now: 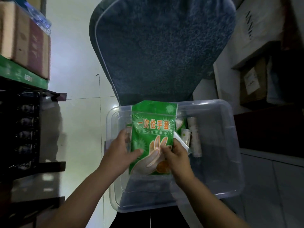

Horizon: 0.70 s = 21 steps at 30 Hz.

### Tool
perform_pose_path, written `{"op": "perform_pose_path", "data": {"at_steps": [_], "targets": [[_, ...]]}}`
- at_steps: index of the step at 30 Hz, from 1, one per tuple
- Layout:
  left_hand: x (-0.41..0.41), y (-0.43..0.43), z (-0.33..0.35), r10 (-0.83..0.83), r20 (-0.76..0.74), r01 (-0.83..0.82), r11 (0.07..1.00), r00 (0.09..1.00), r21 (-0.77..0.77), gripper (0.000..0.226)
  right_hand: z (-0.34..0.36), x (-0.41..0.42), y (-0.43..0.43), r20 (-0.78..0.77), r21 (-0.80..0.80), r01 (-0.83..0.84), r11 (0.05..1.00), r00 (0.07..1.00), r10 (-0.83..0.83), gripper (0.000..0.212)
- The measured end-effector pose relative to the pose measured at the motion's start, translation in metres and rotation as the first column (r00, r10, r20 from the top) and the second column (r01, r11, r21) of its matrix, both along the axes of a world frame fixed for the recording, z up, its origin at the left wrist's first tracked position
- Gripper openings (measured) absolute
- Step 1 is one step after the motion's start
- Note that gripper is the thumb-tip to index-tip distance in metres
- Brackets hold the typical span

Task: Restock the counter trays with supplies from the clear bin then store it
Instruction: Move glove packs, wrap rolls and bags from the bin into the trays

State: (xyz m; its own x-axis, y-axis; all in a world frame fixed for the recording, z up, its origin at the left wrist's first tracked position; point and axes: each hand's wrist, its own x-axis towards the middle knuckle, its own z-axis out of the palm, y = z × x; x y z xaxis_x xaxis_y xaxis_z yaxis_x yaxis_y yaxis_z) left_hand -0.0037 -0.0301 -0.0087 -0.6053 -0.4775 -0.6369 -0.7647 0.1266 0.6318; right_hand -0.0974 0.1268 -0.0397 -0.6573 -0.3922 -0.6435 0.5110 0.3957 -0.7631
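A clear plastic bin [230,145] rests on a blue padded chair seat [161,51] in front of me. Over the bin's left half I hold a green packet of disposable gloves [153,129], upright with its printed face toward me. My left hand [121,155] grips the packet's left edge, thumb on its front. My right hand [176,157] pinches its lower right side. Behind the packet, inside the bin, lie more green packets [181,125], small sachets [185,134] and a long pale wrapped roll [195,137]. The bin's right half shows only its bare bottom.
A dark metal shelf rack [29,129] stands at the left, with cardboard boxes [28,41] on its green upper shelf. More boxes [253,79] are stacked at the right beside a dark cabinet [269,129]. Pale floor tiles [79,112] run between the rack and the chair.
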Motion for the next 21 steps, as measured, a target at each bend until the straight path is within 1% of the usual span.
{"op": "perform_pose_path", "data": {"at_steps": [1,2,3,4,5,6,7,8,9,10,12,14,17,19,21], "targets": [[-0.002,0.002,0.001,0.130,-0.010,-0.127,0.979,0.992,0.158,0.057,0.008,-0.003,-0.001,0.038,-0.054,0.004,0.999,0.999,-0.002,0.015],[-0.003,0.002,0.002,0.222,-0.010,-0.214,0.951,0.975,0.224,0.050,0.014,-0.006,-0.004,0.056,-0.085,-0.004,0.996,0.998,0.009,0.011],[-0.004,0.002,0.004,0.289,-0.017,-0.277,0.931,0.957,0.238,0.037,0.016,-0.009,-0.007,0.062,-0.102,-0.027,0.994,0.998,0.033,0.005],[-0.005,0.002,0.007,0.335,-0.034,-0.320,0.922,0.942,0.217,0.024,0.018,-0.013,-0.010,0.039,-0.098,-0.063,0.993,0.997,0.067,0.005],[-0.006,0.001,0.010,0.364,-0.068,-0.350,0.922,0.929,0.164,0.017,0.012,-0.019,-0.011,-0.005,-0.072,-0.096,0.993,0.995,0.096,0.012],[-0.008,-0.001,0.013,0.365,-0.108,-0.358,0.930,0.925,0.084,0.015,0.002,-0.025,-0.010,-0.062,-0.017,-0.134,0.991,0.989,0.133,0.016],[-0.008,-0.005,0.015,0.356,-0.139,-0.358,0.934,0.924,0.007,0.016,-0.012,-0.032,-0.006,-0.122,0.078,-0.176,0.981,0.975,0.185,0.014],[-0.009,-0.008,0.016,0.343,-0.167,-0.355,0.933,0.925,-0.051,0.016,-0.029,-0.039,0.001,-0.164,0.219,-0.235,0.947,0.948,0.273,0.011],[-0.009,-0.011,0.017,0.337,-0.181,-0.357,0.929,0.924,-0.095,0.016,-0.044,-0.046,0.008,-0.181,0.374,-0.278,0.885,0.914,0.364,0.019],[-0.008,-0.014,0.014,0.338,-0.186,-0.363,0.923,0.923,-0.125,0.015,-0.058,-0.052,0.017,-0.165,0.510,-0.303,0.805,0.884,0.437,0.030],[-0.003,-0.019,0.008,0.344,-0.179,-0.372,0.915,0.922,-0.158,0.015,-0.078,-0.060,0.028,-0.136,0.674,-0.335,0.659,0.820,0.556,0.040],[0.002,-0.020,0.002,0.337,-0.175,-0.366,0.914,0.925,-0.173,0.015,-0.091,-0.062,0.029,-0.115,0.735,-0.366,0.570,0.761,0.638,0.041],[0.007,-0.017,-0.006,0.332,-0.172,-0.362,0.914,0.927,-0.185,0.015,-0.111,-0.058,0.027,-0.110,0.794,-0.363,0.487,0.702,0.704,0.044],[0.009,-0.015,-0.009,0.312,-0.173,-0.343,0.919,0.934,-0.196,0.016,-0.120,-0.056,0.028,-0.103,0.802,-0.351,0.483,0.715,0.691,0.041],[0.011,-0.013,-0.011,0.294,-0.175,-0.325,0.927,0.940,-0.187,0.015,-0.120,-0.052,0.029,-0.061,0.761,-0.381,0.525,0.763,0.643,0.031]]}}
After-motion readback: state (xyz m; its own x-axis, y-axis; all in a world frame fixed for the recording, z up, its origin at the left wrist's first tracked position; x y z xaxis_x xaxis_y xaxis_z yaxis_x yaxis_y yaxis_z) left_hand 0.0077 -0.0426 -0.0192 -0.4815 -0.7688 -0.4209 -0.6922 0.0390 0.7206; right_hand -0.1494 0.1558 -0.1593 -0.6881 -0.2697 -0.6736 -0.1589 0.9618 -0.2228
